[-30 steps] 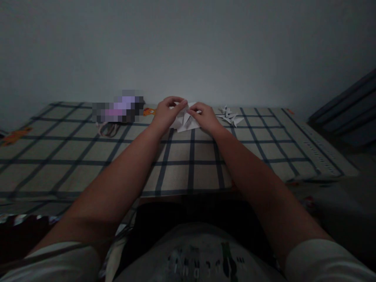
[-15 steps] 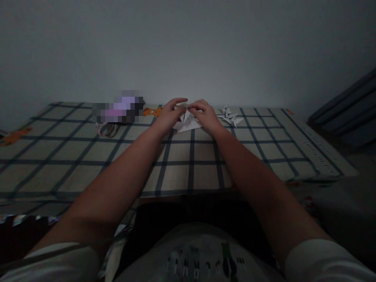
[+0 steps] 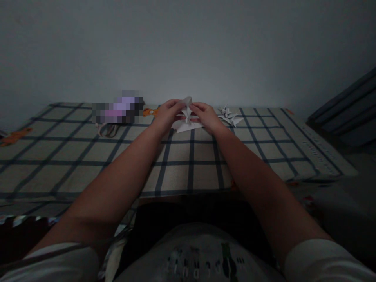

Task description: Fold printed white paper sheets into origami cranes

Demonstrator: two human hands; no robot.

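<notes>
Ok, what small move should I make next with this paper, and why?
Perhaps gently pinch the folded paper flatter: the left hand and right hand hold it from both sides, and its top looks curved rather than flat, though blur hides the finer folds.

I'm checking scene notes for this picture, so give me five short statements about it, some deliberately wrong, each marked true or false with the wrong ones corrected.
1. The left hand and right hand both have fingers on folded white paper. True.
2. The tablecloth is plain, without any pattern. False: it is pale with a grid of dark lines.
3. Small folded paper pieces lie to the right of the right hand. True.
4. The purple pixelated item lies to the right of both hands. False: it lies to the left of the left hand.
5. The person's forearms are covered by sleeves. False: they are bare.
</notes>
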